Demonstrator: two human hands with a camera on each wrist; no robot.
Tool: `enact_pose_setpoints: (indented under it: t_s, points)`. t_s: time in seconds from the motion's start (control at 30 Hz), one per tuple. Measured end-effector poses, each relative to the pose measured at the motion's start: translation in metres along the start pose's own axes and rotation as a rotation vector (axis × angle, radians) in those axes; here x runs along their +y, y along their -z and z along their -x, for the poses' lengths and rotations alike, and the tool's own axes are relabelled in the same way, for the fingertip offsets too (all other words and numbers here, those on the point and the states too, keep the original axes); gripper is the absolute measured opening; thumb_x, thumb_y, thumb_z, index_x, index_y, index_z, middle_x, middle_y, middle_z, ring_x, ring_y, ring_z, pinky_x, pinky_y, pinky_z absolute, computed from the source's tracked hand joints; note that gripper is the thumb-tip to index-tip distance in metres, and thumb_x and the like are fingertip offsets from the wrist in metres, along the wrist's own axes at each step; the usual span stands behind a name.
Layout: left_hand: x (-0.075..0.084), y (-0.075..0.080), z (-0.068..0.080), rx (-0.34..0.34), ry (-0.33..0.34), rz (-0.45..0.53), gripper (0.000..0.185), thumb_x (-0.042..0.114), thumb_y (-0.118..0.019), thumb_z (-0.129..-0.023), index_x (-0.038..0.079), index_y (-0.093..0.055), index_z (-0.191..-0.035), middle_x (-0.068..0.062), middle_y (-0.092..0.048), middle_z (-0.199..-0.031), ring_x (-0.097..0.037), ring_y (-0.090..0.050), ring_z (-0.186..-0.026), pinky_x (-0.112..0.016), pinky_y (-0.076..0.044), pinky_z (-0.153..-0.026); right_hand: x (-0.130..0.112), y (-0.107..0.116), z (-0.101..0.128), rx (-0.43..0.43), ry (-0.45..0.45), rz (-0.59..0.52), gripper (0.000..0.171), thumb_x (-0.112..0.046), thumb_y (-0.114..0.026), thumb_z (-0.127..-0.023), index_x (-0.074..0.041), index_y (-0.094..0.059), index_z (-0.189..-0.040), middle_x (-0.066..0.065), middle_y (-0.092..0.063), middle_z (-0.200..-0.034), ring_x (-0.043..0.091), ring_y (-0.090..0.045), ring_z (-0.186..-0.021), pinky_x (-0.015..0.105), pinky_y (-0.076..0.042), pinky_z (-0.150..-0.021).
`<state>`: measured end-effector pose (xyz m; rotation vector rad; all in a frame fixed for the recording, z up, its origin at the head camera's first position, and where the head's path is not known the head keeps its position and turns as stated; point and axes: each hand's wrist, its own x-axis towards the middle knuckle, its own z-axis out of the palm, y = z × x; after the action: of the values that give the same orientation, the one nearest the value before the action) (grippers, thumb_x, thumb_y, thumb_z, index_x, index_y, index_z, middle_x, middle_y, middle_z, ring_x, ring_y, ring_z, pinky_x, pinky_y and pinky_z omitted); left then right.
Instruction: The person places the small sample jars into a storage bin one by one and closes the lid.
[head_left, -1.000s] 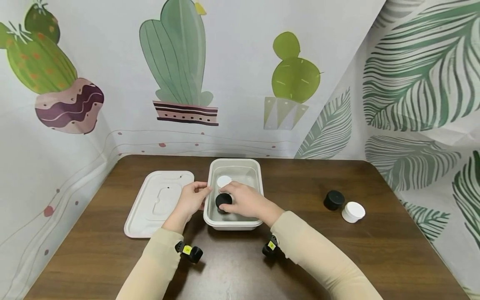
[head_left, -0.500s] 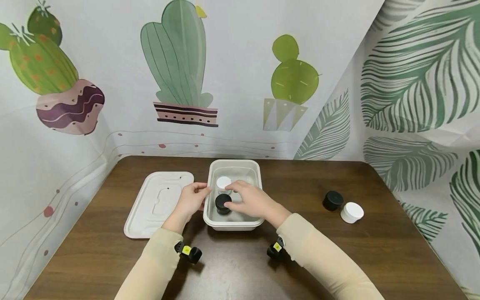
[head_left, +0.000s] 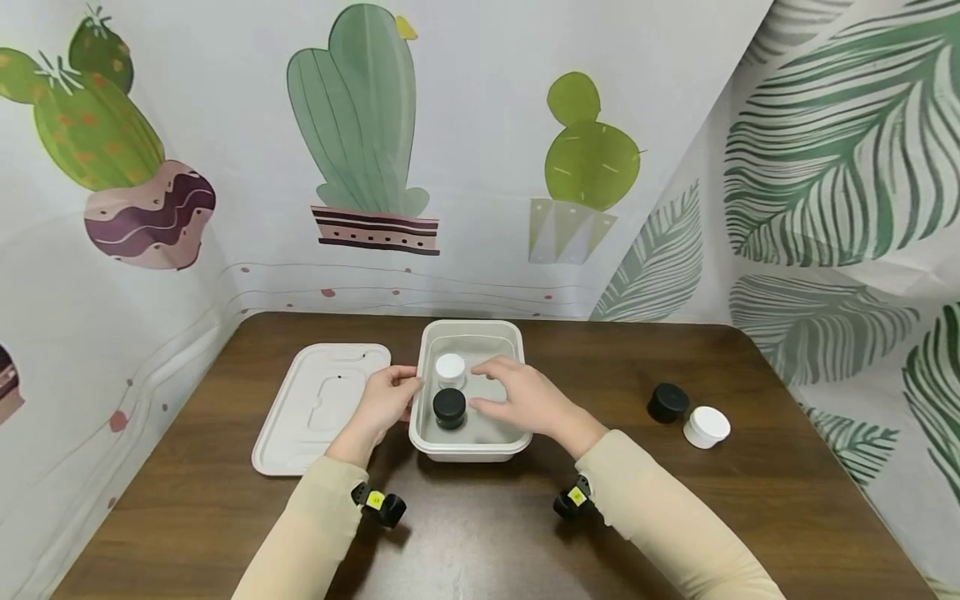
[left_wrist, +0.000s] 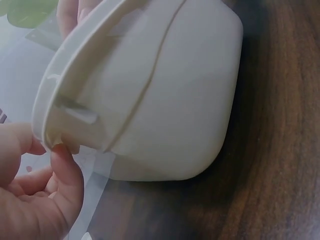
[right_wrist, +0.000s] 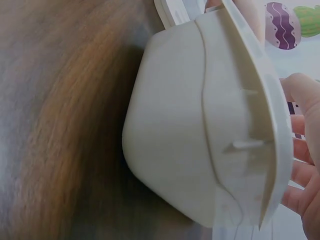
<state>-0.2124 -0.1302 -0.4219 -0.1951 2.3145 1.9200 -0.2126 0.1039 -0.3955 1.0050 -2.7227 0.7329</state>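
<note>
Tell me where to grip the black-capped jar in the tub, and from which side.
Grip the black-capped jar by its round cap, coming straight down. It stands upright near the left wall of the tub, with the white-capped jar close behind it, so a sideways approach looks cramped. The cap's top is unobstructed.

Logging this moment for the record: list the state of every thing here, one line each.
Box: open, upright on table.
Lid: off, flat beside box.
Black jar: capped, inside box.
White jar: capped, inside box.
Outer black jar: capped, on table.
Outer white jar: capped, on table.
Left hand: grips box rim.
Right hand: open over box.
</note>
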Motion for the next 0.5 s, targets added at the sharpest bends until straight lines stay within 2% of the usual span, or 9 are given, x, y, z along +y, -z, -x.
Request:
enact_pose_setpoints:
  t_s: [0.5]
  points:
    - [0.0,0.0,0.001,-0.027,0.009,0.017,0.038,0.012,-0.054,-0.094,-0.009,-0.051,-0.125,-0.019,-0.062,-0.099,-0.012,-0.06,-0.064,-0.026,-0.051,-0.051,0.009,0.014,0.013,0.056,-0.033,-0.015,0.044,-0.037,-0.07,-0.083,-0.013,-0.062,-0.119,0.002,-0.063,-0.112,0.015,-0.063,-0.1,0.034,-0.052,-0.083]
